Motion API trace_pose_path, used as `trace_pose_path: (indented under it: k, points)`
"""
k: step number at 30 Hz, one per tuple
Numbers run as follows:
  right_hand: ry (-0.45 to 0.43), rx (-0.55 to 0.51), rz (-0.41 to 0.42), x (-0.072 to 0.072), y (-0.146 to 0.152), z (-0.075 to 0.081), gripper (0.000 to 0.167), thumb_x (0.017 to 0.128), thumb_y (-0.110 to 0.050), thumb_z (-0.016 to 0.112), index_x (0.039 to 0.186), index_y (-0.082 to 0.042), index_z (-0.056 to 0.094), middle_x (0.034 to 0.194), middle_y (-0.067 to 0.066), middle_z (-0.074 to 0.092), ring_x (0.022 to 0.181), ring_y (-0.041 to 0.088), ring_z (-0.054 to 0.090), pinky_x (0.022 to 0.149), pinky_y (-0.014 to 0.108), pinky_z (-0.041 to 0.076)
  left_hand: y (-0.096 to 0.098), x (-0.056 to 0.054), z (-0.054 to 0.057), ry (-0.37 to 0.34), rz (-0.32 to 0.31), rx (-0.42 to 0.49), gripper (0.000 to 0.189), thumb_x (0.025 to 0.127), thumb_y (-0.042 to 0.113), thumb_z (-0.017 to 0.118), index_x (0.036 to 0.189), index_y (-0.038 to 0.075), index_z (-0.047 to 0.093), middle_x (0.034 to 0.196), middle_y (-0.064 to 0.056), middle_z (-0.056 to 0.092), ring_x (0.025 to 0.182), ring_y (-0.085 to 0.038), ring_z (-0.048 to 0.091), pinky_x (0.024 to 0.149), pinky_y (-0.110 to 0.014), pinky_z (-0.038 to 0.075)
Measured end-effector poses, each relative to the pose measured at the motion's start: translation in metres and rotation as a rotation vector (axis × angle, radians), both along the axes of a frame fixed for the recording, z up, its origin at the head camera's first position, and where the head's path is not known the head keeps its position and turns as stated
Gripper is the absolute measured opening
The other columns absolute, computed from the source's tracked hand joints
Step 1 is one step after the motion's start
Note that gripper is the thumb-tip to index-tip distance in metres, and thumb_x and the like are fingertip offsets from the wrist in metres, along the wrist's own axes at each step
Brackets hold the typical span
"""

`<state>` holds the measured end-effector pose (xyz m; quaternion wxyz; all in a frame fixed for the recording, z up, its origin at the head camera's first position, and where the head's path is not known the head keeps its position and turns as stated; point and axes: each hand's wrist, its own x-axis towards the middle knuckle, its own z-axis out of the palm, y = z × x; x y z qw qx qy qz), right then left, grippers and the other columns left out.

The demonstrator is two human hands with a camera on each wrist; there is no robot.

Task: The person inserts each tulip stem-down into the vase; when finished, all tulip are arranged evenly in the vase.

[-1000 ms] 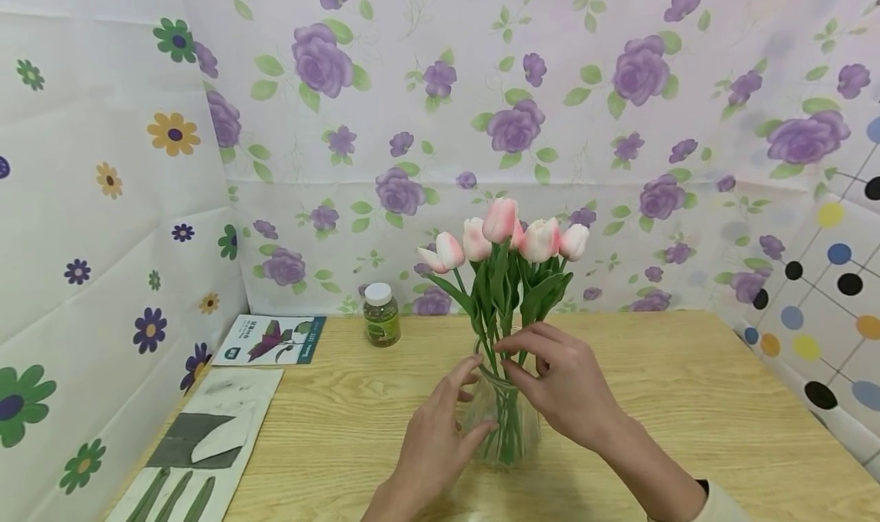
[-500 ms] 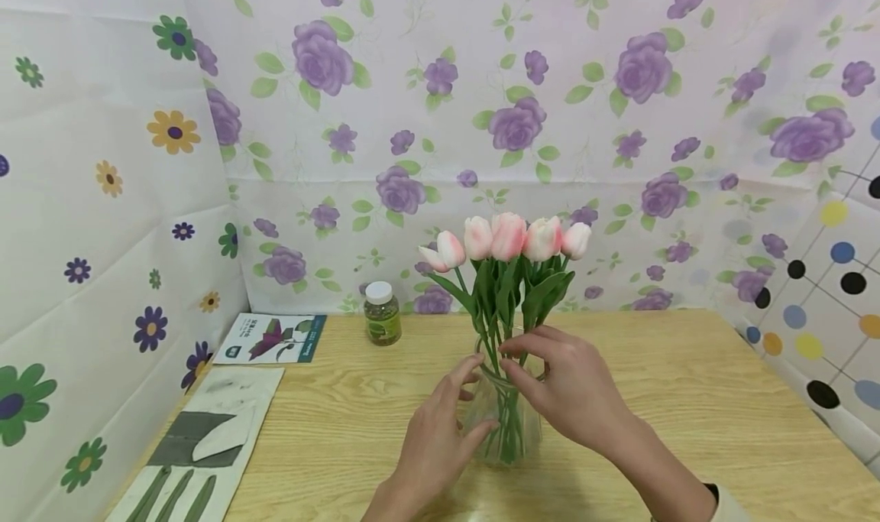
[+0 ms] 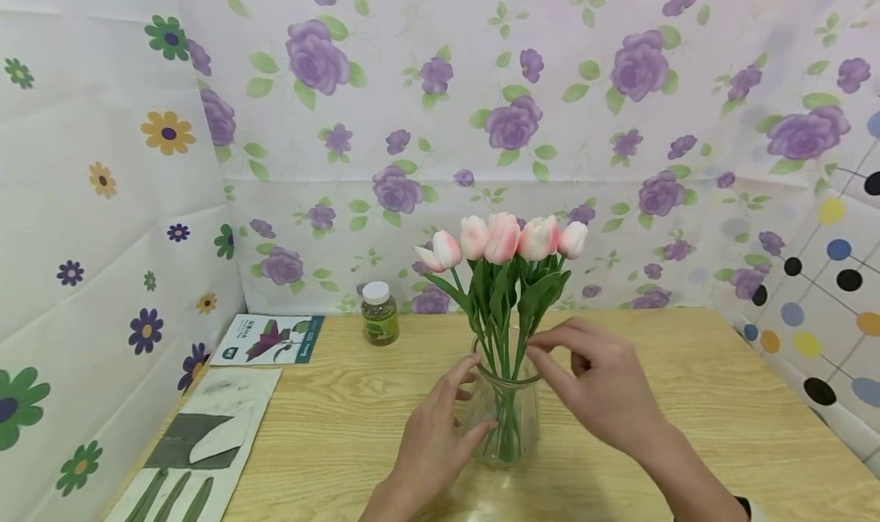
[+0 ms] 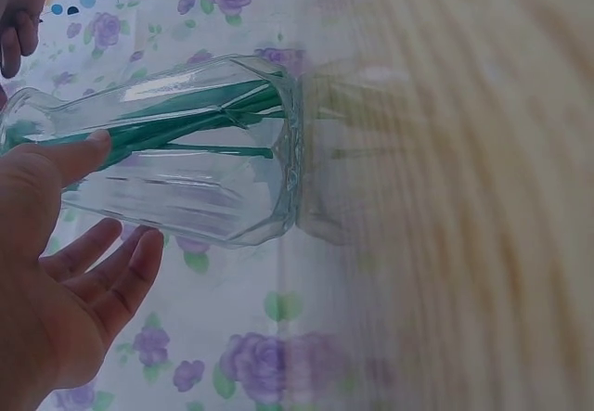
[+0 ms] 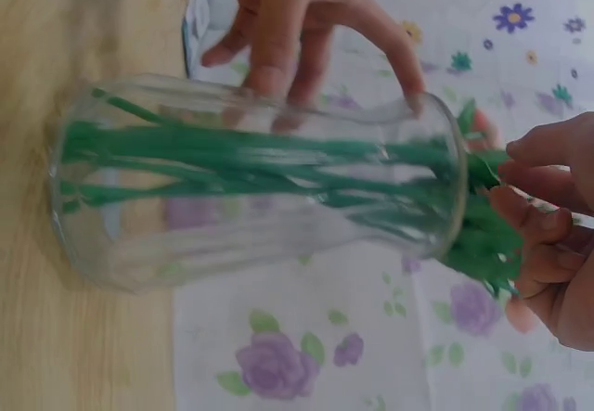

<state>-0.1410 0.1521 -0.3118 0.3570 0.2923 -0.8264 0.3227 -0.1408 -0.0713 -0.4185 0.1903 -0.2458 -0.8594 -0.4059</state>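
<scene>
A clear glass vase (image 3: 525,423) stands upright on the wooden table, holding a bunch of pink-and-white tulips (image 3: 503,239). Their green stems (image 5: 269,165) run down inside the glass. My left hand (image 3: 433,434) is spread beside the vase's left side, its fingertips right at the rim. In the left wrist view, that thumb overlaps the glass (image 4: 223,184) and the other fingers are apart. At the mouth's right side, my right hand (image 3: 601,380) pinches a tulip stem between thumb and index finger, just above the rim.
Behind the vase to the left stands a small jar (image 3: 380,319) with a white lid. A leaflet (image 3: 292,346) and a printed sheet (image 3: 257,407) lie along the table's left edge. Flower-patterned cloth (image 3: 426,163) covers the walls behind and at the sides.
One middle tulip has sunk level with its neighbours. My right hand has then shifted right, from the middle stems to one at the rim's right side. The left hand stays in place.
</scene>
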Motion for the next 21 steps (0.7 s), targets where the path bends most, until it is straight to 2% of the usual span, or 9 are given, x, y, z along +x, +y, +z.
trace_pose_path:
  k: [4, 7, 10, 14, 17, 21]
  points:
    - [0.037, -0.123, -0.049, -0.004, 0.021, 0.005, 0.018, 0.085, 0.003, 0.083, 0.094, -0.013, 0.083, 0.074, -0.008, 0.067, 0.049, -0.002, 0.031, 0.043, 0.017, 0.029, -0.002, 0.001, 0.001, -0.013, 0.004, 0.004, 0.094, 0.086, 0.013, 0.088, 0.161, 0.028, 0.034, 0.134, -0.009, 0.069, 0.104, -0.026, 0.074, 0.072, -0.024, 0.061]
    - [0.021, -0.189, -0.107, -0.008, 0.037, 0.004, 0.021, 0.086, 0.006, 0.081, 0.096, -0.013, 0.083, 0.07, -0.006, 0.064, 0.047, 0.001, 0.031, 0.045, 0.021, 0.028, -0.004, 0.001, 0.003, -0.031, 0.01, 0.011, 0.095, 0.086, 0.014, 0.088, 0.161, 0.031, 0.033, 0.135, -0.009, 0.069, 0.105, -0.027, 0.074, 0.076, -0.031, 0.064]
    - [-0.027, -0.207, -0.179, -0.012, 0.053, 0.001, 0.019, 0.09, 0.003, 0.079, 0.099, -0.014, 0.083, 0.078, -0.003, 0.068, 0.05, 0.0, 0.04, 0.05, 0.017, 0.035, -0.006, 0.001, 0.003, -0.046, 0.009, 0.019, 0.095, 0.087, 0.015, 0.088, 0.161, 0.033, 0.032, 0.137, -0.009, 0.069, 0.107, -0.028, 0.075, 0.078, -0.034, 0.065]
    - [-0.124, -0.172, -0.244, -0.018, 0.07, -0.006, 0.019, 0.094, -0.005, 0.078, 0.111, -0.012, 0.081, 0.098, 0.005, 0.074, 0.07, -0.008, 0.055, 0.062, 0.006, 0.047, -0.007, 0.001, 0.003, -0.055, -0.009, 0.037, 0.094, 0.087, 0.016, 0.088, 0.16, 0.032, 0.032, 0.138, -0.01, 0.069, 0.108, -0.03, 0.075, 0.08, -0.034, 0.066]
    - [-0.201, -0.106, -0.247, -0.022, 0.079, -0.012, 0.026, 0.097, -0.012, 0.077, 0.122, -0.011, 0.077, 0.112, 0.011, 0.074, 0.088, -0.01, 0.055, 0.068, 0.006, 0.049, -0.008, 0.001, 0.004, -0.058, -0.02, 0.053, 0.093, 0.087, 0.014, 0.088, 0.16, 0.031, 0.033, 0.137, -0.012, 0.069, 0.108, -0.032, 0.075, 0.081, -0.035, 0.066]
    - [-0.269, -0.01, -0.246, -0.026, 0.086, -0.018, 0.033, 0.098, -0.018, 0.077, 0.13, -0.012, 0.072, 0.122, 0.011, 0.071, 0.105, 0.006, 0.058, 0.075, 0.016, 0.053, -0.008, 0.002, 0.004, -0.054, -0.028, 0.069, 0.094, 0.086, 0.012, 0.088, 0.16, 0.029, 0.032, 0.136, -0.013, 0.069, 0.109, -0.034, 0.075, 0.083, -0.037, 0.066]
